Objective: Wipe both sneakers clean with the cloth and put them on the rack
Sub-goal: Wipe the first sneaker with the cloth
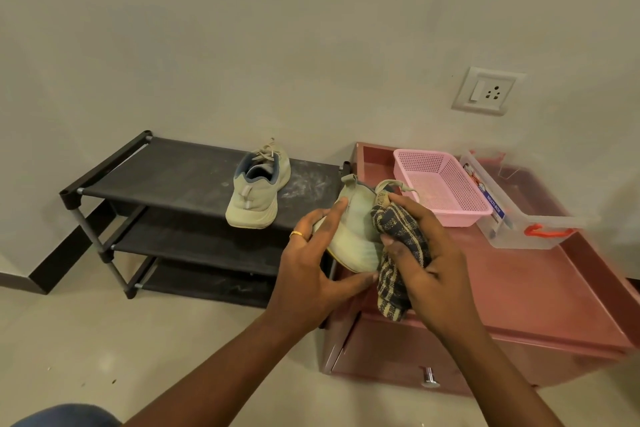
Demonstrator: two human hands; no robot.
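— Where are the sneakers?
— One pale sneaker (254, 192) stands on the top shelf of the black shoe rack (166, 173), heel towards the camera. The other sneaker (353, 239) is held in the air, between the rack and the reddish table (519, 291).
— And each grip?
— The left hand (311, 267) holds that sneaker between thumb and fingers. The right hand (429, 253) has its grip closed round a checked cloth (394, 274), pressed against the sneaker's side.
— On the table?
— A pink basket (440, 184) and a clear box (516, 229), just beside each other.

- Left hand (311, 263), forearm reaching up from below, cradles a pale beige mesh sneaker (353, 239), forefinger straight.
- Right hand (429, 253) clutches a crumpled navy-and-tan checked cloth (393, 282).
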